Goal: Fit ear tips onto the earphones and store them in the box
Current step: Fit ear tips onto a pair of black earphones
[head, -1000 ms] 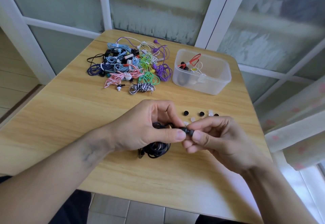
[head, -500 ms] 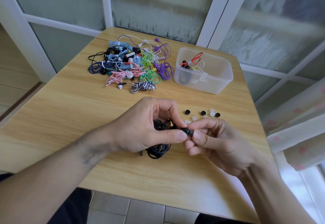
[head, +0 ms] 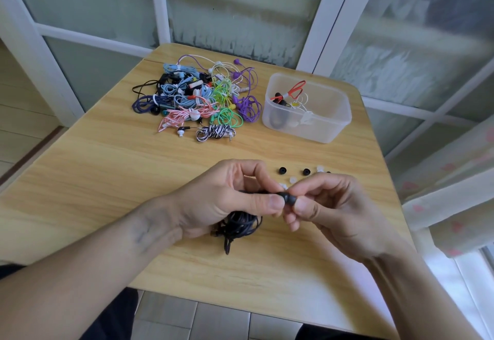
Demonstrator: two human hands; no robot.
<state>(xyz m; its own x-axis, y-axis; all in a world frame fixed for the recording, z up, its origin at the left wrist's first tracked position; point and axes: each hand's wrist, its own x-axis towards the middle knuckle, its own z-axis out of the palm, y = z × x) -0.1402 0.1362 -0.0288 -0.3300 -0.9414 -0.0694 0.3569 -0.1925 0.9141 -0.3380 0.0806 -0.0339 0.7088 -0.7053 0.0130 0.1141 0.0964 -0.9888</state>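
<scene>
While both hands (head: 288, 203) pinch black earbud (head: 287, 197), cord (head: 240, 226) dangling

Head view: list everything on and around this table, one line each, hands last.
table: one, light wood, fills the middle of the view
earphone pile: one heap, mixed blue, purple, green, pink, black and striped cables, far left of the table
box: one, clear plastic, far right, open, holding a few earphones with red and white cables
loose ear tips: several, black and clear, on the table beyond the hands
black earphones: one coiled set, hanging beneath the left hand
black earbud: one, pinched between both hands
window frames: white, behind the table
left hand: grips the coil, thumb on the earbud
right hand: pinches the earbud end
</scene>
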